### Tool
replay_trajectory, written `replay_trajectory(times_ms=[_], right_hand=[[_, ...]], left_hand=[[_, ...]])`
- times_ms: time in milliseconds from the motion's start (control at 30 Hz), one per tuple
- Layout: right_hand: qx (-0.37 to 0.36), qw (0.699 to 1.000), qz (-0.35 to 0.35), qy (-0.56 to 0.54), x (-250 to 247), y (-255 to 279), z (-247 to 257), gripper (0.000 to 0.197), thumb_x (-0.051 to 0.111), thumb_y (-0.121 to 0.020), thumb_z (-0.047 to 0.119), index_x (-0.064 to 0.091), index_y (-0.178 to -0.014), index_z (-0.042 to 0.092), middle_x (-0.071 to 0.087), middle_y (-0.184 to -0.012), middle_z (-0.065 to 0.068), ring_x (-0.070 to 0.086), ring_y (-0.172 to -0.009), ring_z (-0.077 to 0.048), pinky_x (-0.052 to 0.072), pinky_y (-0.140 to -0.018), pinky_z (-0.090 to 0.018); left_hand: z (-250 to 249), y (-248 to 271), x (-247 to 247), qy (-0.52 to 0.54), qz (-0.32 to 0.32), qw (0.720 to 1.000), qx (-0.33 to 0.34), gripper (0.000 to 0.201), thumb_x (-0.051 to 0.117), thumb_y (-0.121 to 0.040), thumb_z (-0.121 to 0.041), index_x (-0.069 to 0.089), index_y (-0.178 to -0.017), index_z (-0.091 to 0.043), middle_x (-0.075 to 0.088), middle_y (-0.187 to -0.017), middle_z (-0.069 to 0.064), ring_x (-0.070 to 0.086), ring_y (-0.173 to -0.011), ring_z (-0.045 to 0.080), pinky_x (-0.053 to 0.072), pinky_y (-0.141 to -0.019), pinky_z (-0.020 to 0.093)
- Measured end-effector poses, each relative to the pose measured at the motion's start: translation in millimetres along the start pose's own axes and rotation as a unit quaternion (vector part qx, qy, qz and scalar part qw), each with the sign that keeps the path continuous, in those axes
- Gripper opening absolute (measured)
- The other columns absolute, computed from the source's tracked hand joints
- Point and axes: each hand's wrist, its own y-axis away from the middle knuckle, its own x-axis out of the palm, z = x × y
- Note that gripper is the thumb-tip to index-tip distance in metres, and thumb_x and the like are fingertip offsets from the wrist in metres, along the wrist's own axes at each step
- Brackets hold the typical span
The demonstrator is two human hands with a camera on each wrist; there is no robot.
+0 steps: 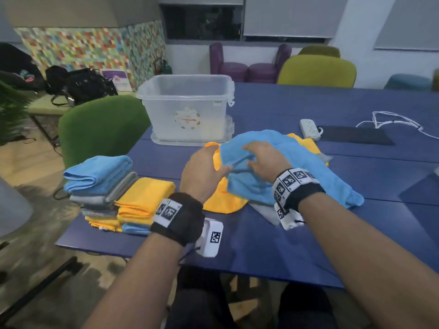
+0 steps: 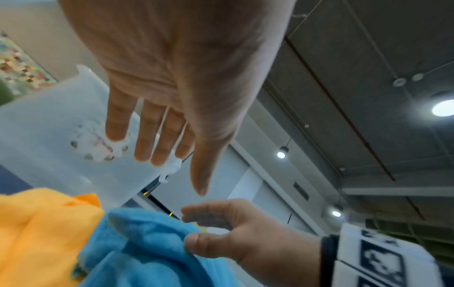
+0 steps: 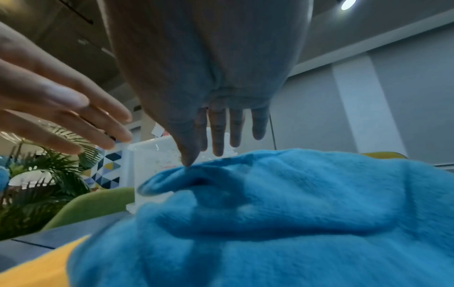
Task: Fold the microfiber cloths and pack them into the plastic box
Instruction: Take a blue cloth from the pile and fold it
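A loose blue cloth (image 1: 297, 162) lies bunched on the blue table (image 1: 261, 245), over a yellow cloth (image 1: 221, 198) and a grey one (image 1: 263, 212). My right hand (image 1: 251, 157) rests on the blue cloth (image 3: 294, 213), fingers fairly straight, its thumb tip touching a raised fold. My left hand (image 1: 217, 160) hovers open just left of it, fingers straight, holding nothing, as the left wrist view shows (image 2: 172, 147). The clear plastic box (image 1: 166, 115) stands open behind the cloths. Folded blue (image 1: 99, 172), grey (image 1: 104, 195) and yellow (image 1: 147, 198) cloths are stacked at the table's left front.
A white power strip (image 1: 310, 129), a black mat (image 1: 354, 136) and a white cable (image 1: 392, 119) lie to the right of the box. A green chair (image 1: 102, 129) stands off the table's left edge. The box sits on a clear lid (image 1: 190, 141).
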Motion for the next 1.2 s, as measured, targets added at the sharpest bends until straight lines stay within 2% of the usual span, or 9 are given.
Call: replay_trajectory(times_ms=[133,267,367,567,700,833,1000,1067,1200], right_hand=[[-0.020,1.000,0.020,0.010,3.3,-1.6,-9.0,0.051,0.063,-0.096,0.015,0.052,-0.145,0.017,0.051,-0.150,-0.005,0.041,-0.141,-0.024,0.030,-0.115,-0.035],[-0.043,0.998,0.026,0.039,7.3,-4.7,-1.8,0.048,0.061,-0.097,0.018,0.054,-0.144,0.019,0.056,-0.144,-0.008,0.047,-0.134,-0.027,0.034,-0.111,-0.036],[-0.057,0.995,0.015,0.075,7.7,-7.8,4.3,0.041,0.063,-0.095,0.021,0.061,-0.136,0.022,0.061,-0.132,-0.007,0.052,-0.126,-0.028,0.037,-0.106,-0.038],[-0.025,0.999,-0.007,0.022,-5.1,-5.7,4.4,0.015,0.065,-0.093,0.029,0.071,-0.102,0.018,0.059,-0.105,-0.006,0.058,-0.103,-0.030,0.047,-0.085,-0.042],[-0.018,0.995,-0.070,-0.068,-30.5,7.3,-8.3,0.017,0.075,-0.087,0.033,0.069,-0.086,0.017,0.062,-0.085,-0.001,0.059,-0.084,-0.023,0.048,-0.074,-0.039],[0.000,0.991,-0.095,-0.099,-58.6,25.2,-29.2,0.025,0.079,-0.084,0.035,0.066,-0.075,0.015,0.067,-0.077,-0.004,0.061,-0.077,-0.025,0.049,-0.073,-0.041],[0.037,0.985,-0.139,-0.100,-88.8,51.9,-62.9,0.009,0.079,-0.084,0.021,0.076,-0.085,0.012,0.065,-0.072,0.000,0.059,-0.074,-0.019,0.040,-0.065,-0.028],[0.048,0.983,-0.156,-0.085,-98.3,61.2,-75.7,0.005,0.079,-0.083,0.020,0.077,-0.084,0.015,0.065,-0.072,-0.002,0.060,-0.075,-0.021,0.038,-0.066,-0.029],[0.075,0.977,-0.190,-0.062,-114.2,75.1,-94.4,0.006,0.078,-0.084,0.022,0.079,-0.089,0.018,0.068,-0.077,0.002,0.063,-0.083,-0.019,0.044,-0.075,-0.029]], left_hand=[[-3.0,-47.9,36.1,-0.053,0.087,0.995,-0.007,0.064,0.079,-0.087,-0.028,0.055,-0.145,-0.014,0.061,-0.140,0.007,0.057,-0.128,0.027,0.047,-0.103,0.040],[7.2,-68.9,62.0,-0.130,0.146,0.980,-0.021,0.034,0.071,-0.090,-0.016,0.066,-0.123,-0.012,0.067,-0.122,0.011,0.064,-0.111,0.032,0.054,-0.089,0.041],[13.2,-72.9,68.2,-0.155,0.132,0.979,-0.025,0.006,0.064,-0.090,-0.010,0.067,-0.094,-0.014,0.068,-0.102,0.014,0.066,-0.097,0.036,0.045,-0.069,0.037],[14.5,-75.1,54.2,0.011,0.053,0.998,-0.042,0.023,0.081,-0.083,-0.023,0.063,-0.073,-0.012,0.055,-0.066,0.003,0.052,-0.072,0.027,0.036,-0.057,0.035],[10.0,-70.9,29.5,0.198,0.020,0.980,-0.004,0.034,0.088,-0.076,-0.020,0.055,-0.068,-0.017,0.056,-0.066,0.006,0.049,-0.064,0.019,0.042,-0.061,0.033],[-7.6,-64.5,-3.2,0.270,-0.025,0.962,0.028,0.030,0.083,-0.082,-0.006,0.056,-0.073,-0.015,0.066,-0.067,0.006,0.057,-0.056,0.011,0.047,-0.053,0.026],[-16.6,-59.8,-47.7,0.305,-0.099,0.945,0.063,0.026,0.079,-0.086,-0.007,0.059,-0.076,-0.020,0.063,-0.064,0.001,0.051,-0.053,0.007,0.043,-0.048,0.023],[-17.1,-59.0,-64.8,0.309,-0.120,0.940,0.077,0.024,0.078,-0.087,-0.006,0.061,-0.078,-0.020,0.062,-0.059,-0.006,0.049,-0.051,0.005,0.042,-0.048,0.021],[-16.7,-57.4,-94.0,0.323,-0.165,0.929,0.077,0.011,0.077,-0.088,-0.004,0.068,-0.094,-0.006,0.062,-0.056,-0.014,0.050,-0.049,-0.003,0.042,-0.052,0.015]])
